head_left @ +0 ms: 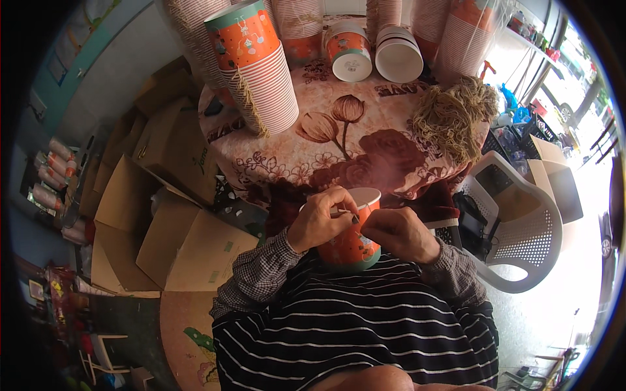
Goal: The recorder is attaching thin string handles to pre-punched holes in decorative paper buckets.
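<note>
An orange paper bucket [345, 251] with a green base and white rim sits upright on my lap. My left hand [321, 220] reaches over its rim, with thumb and fingers closed at the near wall. A small dark spot shows at those fingertips; I cannot tell what it is. Close beside it, my right hand [403, 233] is closed in a pinch against the bucket's right side; whatever it holds is hidden. On the table, a tall stack of nested paper buckets [264, 85] leans slightly, with beige strings hanging down its side. A tangled heap of beige string [453, 114] lies at the table's right.
A flowered cloth covers the round table [261, 156]. Two groups of buckets lie on their sides at the back, an orange one [349, 52] and white-mouthed ones [398, 55], near wrapped stacks [466, 39]. Open cardboard boxes [156, 234] stand left; a plastic chair [521, 228] stands right.
</note>
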A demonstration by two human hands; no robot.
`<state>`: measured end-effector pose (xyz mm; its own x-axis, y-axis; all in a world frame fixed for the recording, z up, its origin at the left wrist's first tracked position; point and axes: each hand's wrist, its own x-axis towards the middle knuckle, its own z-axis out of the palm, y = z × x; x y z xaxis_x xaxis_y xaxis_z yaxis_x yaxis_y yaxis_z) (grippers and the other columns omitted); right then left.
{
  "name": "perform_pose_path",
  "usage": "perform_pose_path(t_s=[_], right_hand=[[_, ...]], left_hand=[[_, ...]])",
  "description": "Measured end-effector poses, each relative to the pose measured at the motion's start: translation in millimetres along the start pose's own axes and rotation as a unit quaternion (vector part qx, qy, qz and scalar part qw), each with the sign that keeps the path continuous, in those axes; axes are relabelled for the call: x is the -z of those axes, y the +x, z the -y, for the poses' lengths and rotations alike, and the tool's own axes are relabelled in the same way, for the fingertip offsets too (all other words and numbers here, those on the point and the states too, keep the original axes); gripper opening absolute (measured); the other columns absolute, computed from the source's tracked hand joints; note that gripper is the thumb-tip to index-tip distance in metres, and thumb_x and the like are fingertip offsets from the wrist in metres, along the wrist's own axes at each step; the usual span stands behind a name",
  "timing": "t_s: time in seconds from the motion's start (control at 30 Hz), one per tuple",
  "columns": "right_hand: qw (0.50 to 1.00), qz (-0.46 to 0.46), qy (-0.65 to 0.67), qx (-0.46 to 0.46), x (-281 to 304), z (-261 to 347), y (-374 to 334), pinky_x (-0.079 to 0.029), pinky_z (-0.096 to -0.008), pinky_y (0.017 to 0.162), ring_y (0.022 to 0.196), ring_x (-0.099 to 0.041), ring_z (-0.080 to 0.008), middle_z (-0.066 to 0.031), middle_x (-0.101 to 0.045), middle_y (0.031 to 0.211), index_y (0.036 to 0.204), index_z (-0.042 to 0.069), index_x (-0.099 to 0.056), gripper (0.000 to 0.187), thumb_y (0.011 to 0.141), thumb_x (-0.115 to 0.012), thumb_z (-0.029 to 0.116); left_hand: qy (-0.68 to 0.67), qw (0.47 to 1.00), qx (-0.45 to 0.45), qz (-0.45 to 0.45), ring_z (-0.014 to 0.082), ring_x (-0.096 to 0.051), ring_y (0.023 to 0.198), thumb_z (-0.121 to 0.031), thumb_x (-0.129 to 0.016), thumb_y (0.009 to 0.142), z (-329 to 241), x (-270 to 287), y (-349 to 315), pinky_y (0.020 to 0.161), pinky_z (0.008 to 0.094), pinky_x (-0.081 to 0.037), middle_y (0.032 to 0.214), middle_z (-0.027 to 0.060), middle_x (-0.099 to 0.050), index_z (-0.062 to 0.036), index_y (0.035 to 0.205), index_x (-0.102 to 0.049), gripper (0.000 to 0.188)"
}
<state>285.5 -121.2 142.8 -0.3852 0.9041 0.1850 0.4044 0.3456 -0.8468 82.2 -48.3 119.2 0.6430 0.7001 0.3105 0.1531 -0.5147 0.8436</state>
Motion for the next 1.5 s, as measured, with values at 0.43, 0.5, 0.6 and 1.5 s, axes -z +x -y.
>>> perform_pose_path(t_s=[0.43,0.5,0.6,1.5], right_hand=[[0.924,-0.228,-0.300,0.066,64.8,-3.2,2.3,-0.050,-0.0371,0.059,0.071,-0.063,-0.0315,-0.0122,-0.063,0.080,0.089,0.005,-0.061,0.011,0.080,-0.065,0.007],[0.929,-0.295,-0.223,0.030,77.1,-15.3,2.1,-0.049,-0.0329,0.059,0.066,-0.062,-0.0272,-0.0126,-0.062,0.076,0.089,0.005,-0.063,0.008,0.082,-0.065,0.008],[0.947,-0.309,-0.083,0.002,85.0,-30.9,2.1,-0.046,-0.0258,0.057,0.063,-0.057,-0.0120,-0.0049,-0.062,0.072,0.093,0.002,-0.063,0.011,0.088,-0.065,0.011],[0.906,0.076,0.413,-0.049,41.0,20.1,35.0,-0.045,-0.0196,0.055,0.059,-0.056,-0.0071,-0.0046,-0.062,0.072,0.105,0.000,-0.058,0.017,0.095,-0.055,0.013]], left_hand=[[0.196,0.939,-0.276,-0.068,0.0212,-0.064,0.085,0.001,-0.065,0.075,-15.6,-2.7,-32.5,0.077,0.0347,-0.047,0.093,0.0054,-0.067,-0.0075,0.089,-0.064,0.016],[0.190,0.929,-0.316,-0.038,0.0189,-0.065,0.087,0.002,-0.064,0.076,-28.8,0.7,-36.9,0.079,0.0339,-0.048,0.098,0.0066,-0.068,-0.0063,0.091,-0.064,0.017],[0.149,0.934,-0.323,-0.021,0.0189,-0.067,0.084,0.007,-0.068,0.073,-34.0,1.4,-44.3,0.075,0.0333,-0.049,0.098,0.0057,-0.069,-0.0082,0.092,-0.062,0.025],[0.001,0.961,-0.036,-0.275,0.0148,-0.059,0.091,-0.004,-0.054,0.093,25.2,32.4,-35.0,0.079,0.0273,-0.048,0.101,0.0087,-0.063,-0.0005,0.104,-0.061,0.014]])
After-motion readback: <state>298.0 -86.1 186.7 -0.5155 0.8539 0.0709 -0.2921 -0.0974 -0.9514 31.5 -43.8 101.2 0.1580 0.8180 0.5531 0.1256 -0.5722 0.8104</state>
